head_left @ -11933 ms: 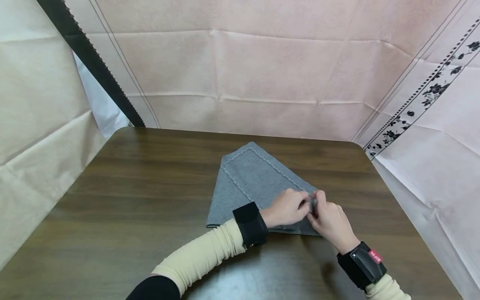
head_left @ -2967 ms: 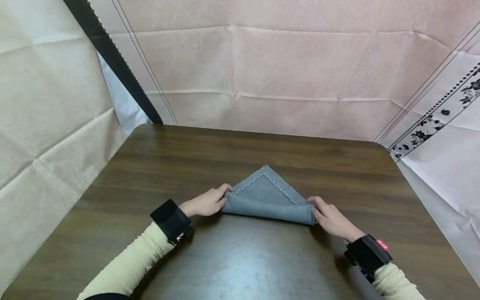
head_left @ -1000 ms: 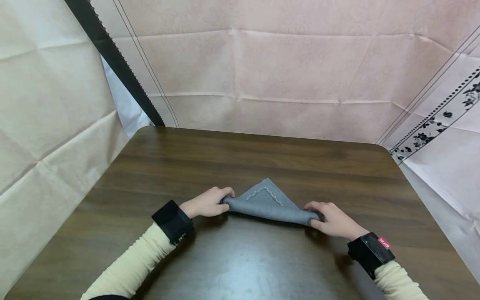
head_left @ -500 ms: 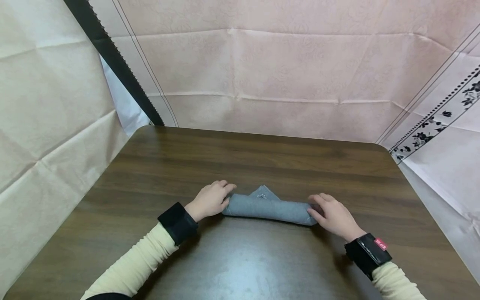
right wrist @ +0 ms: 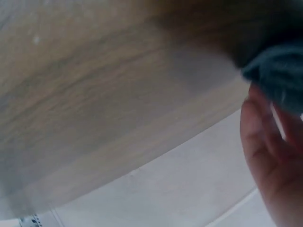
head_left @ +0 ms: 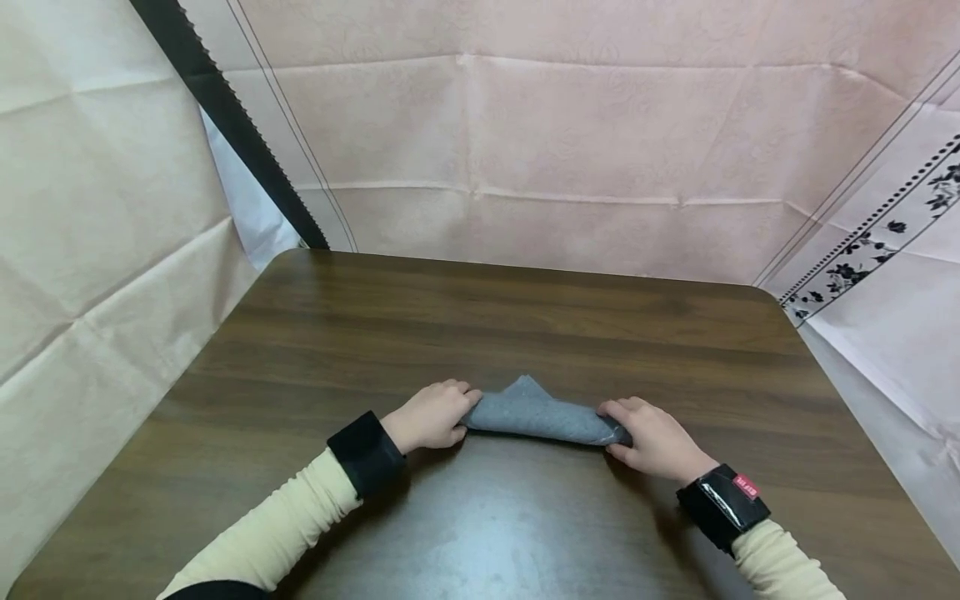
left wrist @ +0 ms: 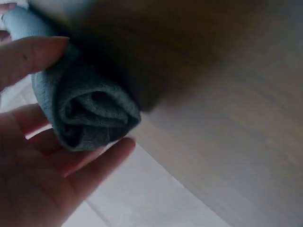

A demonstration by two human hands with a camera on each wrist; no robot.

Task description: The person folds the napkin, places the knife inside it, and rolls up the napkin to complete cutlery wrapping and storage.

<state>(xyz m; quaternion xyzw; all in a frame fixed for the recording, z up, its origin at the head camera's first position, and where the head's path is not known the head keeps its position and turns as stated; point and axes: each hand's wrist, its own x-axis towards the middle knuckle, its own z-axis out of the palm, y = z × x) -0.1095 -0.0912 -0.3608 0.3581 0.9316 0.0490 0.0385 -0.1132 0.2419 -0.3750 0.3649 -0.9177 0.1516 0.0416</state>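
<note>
A blue-grey cloth, rolled into a tube, lies across the middle of the table, with one small pointed corner sticking out on its far side. Its left end is between the thumb and fingers of my left hand. In the left wrist view the spiral layers of the cloth end show, thumb on one side and fingers on the other. My right hand holds the right end the same way, fingers over the far side and thumb near. The right wrist view catches only part of the cloth beside the fingers.
The brown wood-grain table has rounded far corners. Behind it hangs a creased pale pink sheet, with a black strip at left and a floral band at right. Black bands circle both wrists.
The cloth went from a wide folded piece with white stitching to a narrow roll, rolled away from me. Its far corner has shrunk to a small tip. Both hands have moved slightly inward along it.
</note>
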